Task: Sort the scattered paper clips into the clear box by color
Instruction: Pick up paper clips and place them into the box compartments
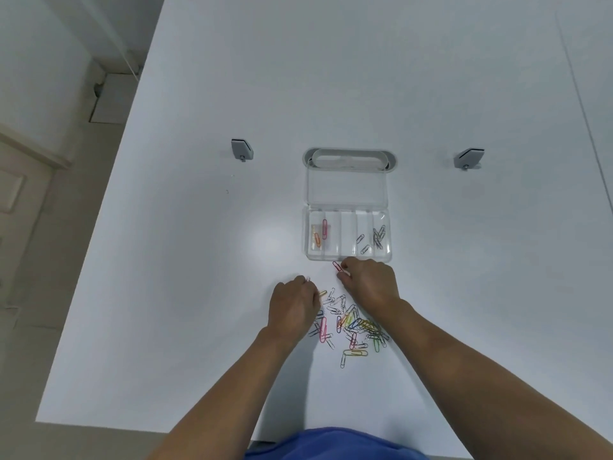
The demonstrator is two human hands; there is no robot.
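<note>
A clear box [347,257] with its lid open lies on the white table; its compartments hold an orange clip [317,239], a pink clip [324,229] and several silver clips [378,235]. A pile of mixed-colour paper clips [351,323] lies scattered in front of it. My right hand [368,280] pinches a red clip [337,266] just before the box's front wall. My left hand [293,303] sits at the pile's left edge, fingers curled, with a small pale clip at its fingertips [308,279].
A grey oval cable grommet [393,159] lies behind the box lid. Two grey clamps [241,149] [469,157] stand on the table to the left and right. The table's left edge [109,207] borders a beige floor.
</note>
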